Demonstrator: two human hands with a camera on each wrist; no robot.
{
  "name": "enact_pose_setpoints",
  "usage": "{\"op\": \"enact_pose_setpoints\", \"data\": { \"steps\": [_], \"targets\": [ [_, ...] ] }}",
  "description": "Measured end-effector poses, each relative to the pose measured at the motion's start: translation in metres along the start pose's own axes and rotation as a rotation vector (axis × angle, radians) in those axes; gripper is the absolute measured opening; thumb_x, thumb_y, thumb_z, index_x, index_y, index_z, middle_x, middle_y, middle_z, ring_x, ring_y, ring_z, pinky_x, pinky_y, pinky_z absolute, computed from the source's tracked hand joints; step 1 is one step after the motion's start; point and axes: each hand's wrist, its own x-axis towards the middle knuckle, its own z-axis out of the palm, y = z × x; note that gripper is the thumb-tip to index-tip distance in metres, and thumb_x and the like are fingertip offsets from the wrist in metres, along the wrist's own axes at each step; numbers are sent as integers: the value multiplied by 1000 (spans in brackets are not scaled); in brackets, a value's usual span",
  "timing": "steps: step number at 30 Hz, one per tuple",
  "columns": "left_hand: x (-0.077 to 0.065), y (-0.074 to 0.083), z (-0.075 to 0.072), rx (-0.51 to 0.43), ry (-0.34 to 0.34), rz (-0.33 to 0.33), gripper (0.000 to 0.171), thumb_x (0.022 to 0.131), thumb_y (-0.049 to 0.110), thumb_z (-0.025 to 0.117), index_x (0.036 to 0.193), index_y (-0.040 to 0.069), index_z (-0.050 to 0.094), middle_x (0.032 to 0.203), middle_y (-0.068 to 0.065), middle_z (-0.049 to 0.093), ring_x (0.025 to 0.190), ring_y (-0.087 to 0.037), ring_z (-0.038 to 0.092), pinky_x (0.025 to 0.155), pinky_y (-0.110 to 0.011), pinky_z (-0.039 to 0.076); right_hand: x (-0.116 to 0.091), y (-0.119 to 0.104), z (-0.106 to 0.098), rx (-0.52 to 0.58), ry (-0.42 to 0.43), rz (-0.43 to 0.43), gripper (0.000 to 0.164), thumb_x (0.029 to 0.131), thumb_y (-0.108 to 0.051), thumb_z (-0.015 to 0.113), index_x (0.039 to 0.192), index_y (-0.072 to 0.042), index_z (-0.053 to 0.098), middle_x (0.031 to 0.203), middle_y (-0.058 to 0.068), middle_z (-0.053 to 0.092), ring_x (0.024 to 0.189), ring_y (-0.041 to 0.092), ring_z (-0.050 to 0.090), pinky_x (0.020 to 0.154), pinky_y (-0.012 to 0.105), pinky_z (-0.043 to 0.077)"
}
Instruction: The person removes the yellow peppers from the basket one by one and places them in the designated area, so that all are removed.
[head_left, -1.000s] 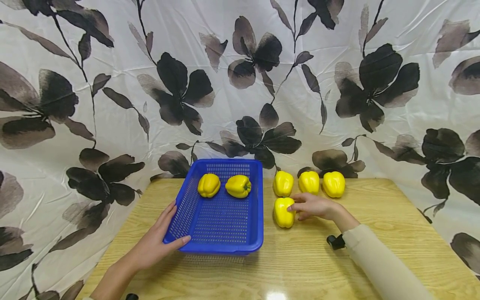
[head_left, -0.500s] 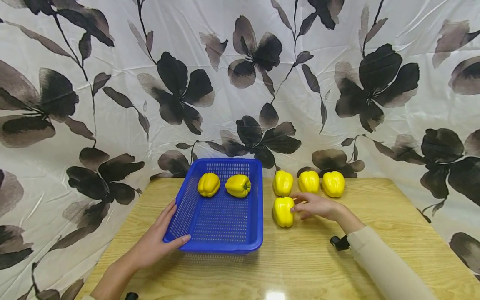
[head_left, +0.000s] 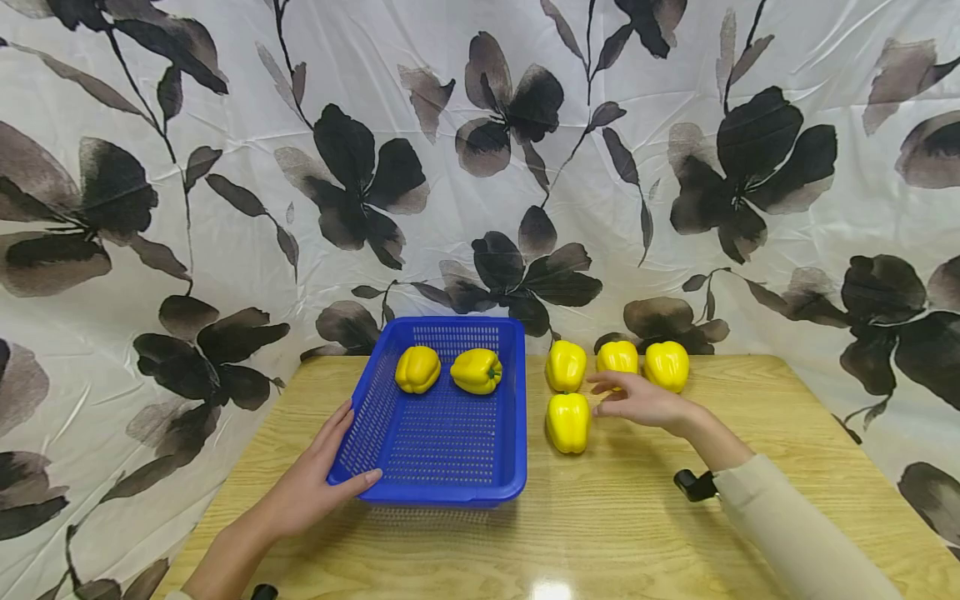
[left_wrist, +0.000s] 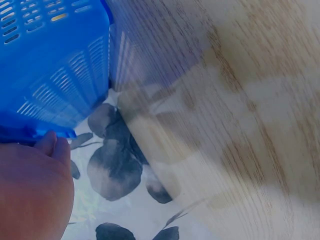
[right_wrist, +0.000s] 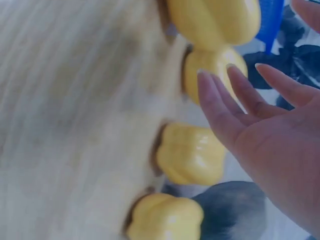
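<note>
A blue plastic basket (head_left: 427, 493) with slotted walls stands on the table. My left hand (head_left: 307, 483) grips its near left corner, thumb over the front rim and fingers along the left side; in the left wrist view that hand (left_wrist: 32, 187) is at the rim. Inside lie two yellow bell peppers, one on the left (head_left: 417, 370) and one on its side (head_left: 477, 372). My right hand (head_left: 637, 400), fingers loosely extended and holding nothing, hovers just right of the front bell pepper (head_left: 567, 423). The right wrist view shows this hand (right_wrist: 270, 125) with its fingers apart.
Behind the front pepper, a row of three yellow bell peppers runs along the table's back edge: left (head_left: 566, 365), middle (head_left: 617, 356), partly hidden by my right hand, and right (head_left: 667, 367). A floral curtain (head_left: 480, 192) hangs directly behind the wooden table (head_left: 615, 533).
My right hand has come off the front pepper and moved slightly right and back, its fingers loosening. That pepper stays where it stood. The left hand and basket have not moved.
</note>
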Motion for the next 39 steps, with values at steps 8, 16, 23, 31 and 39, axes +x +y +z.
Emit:
{"op": "enact_pose_setpoints", "data": {
  "steps": [8,16,23,31,39],
  "targets": [
    [1,-2,0,6,-2,-4,103,92,57,70,165,9,15,172,-4,4,151,-47,21,111,-73,28,-1,-24,-7,-66,59,-60,64,95,-22,69,149,2,46,146,26,51,134,46,48,107,56,45],
    [0,0,-1,0,-1,-6,103,92,57,70,165,9,15,172,-4,4,152,-47,20,111,-74,27,11,-51,-2,-103,78,-104,61,94,-20,69,147,0,48,146,25,51,133,44,50,107,56,45],
    [1,-1,0,5,2,0,103,92,57,70,165,11,14,172,-3,4,152,-47,18,112,-73,26,33,-75,16,-141,103,-170,65,92,-22,72,148,1,47,148,26,49,133,46,49,108,58,45],
    [0,-1,-1,0,2,-2,105,91,60,70,165,10,15,172,-4,5,153,-45,17,113,-73,24,70,-89,45,-249,121,-251,66,90,-22,75,145,4,49,142,26,53,128,43,54,105,54,48],
    [-1,0,0,2,11,11,104,91,57,71,165,9,16,172,-4,5,152,-47,19,112,-73,26,100,-98,64,-420,98,-289,65,88,-20,77,143,4,53,134,23,58,124,39,55,107,52,46]
  ]
}}
